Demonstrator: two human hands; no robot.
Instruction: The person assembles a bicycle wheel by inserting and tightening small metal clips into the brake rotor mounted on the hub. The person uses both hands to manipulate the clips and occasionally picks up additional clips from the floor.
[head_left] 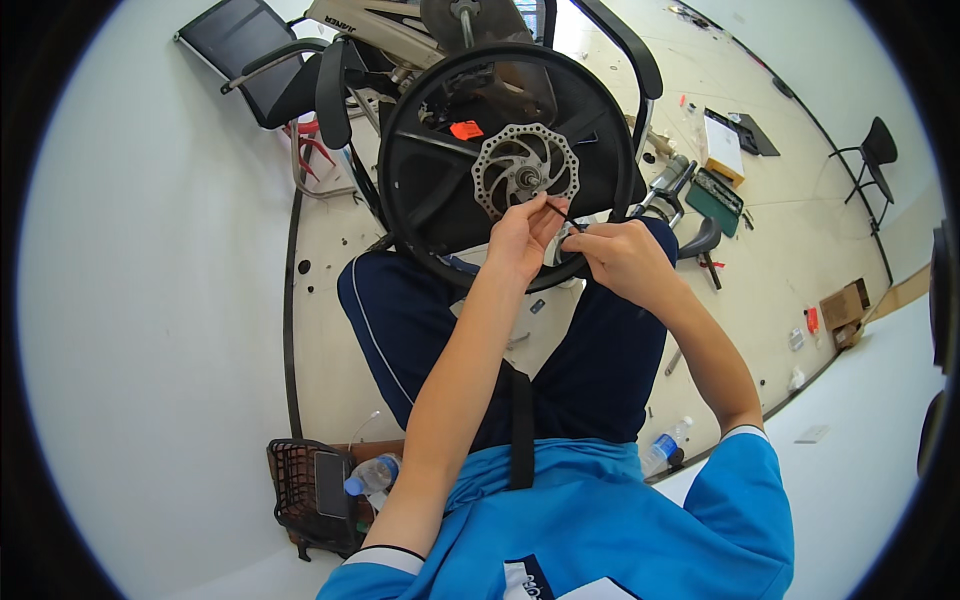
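A black spoked wheel (pixel 392 190) rests at my knees, and a silver brake disc (pixel 487 176) with a ring of holes sits at its hub. My right hand (pixel 625 252) pinches a thin black rod, which looks like a hex key (pixel 565 215), slanting up-left to the disc's lower edge. My left hand (pixel 520 238) is beside its tip, thumb and fingers drawn together near the disc. Whatever lies between those fingertips is too small to make out. Under the wheel is a black chair seat (pixel 600 190).
Beyond the wheel leans a beige frame (pixel 385 38). A green tool case (pixel 714 200), a white and yellow box (pixel 722 148) and a bicycle fork (pixel 668 180) lie on the right. A black basket (pixel 290 490) and a water bottle (pixel 372 474) are low left; another bottle (pixel 668 444) lies right.
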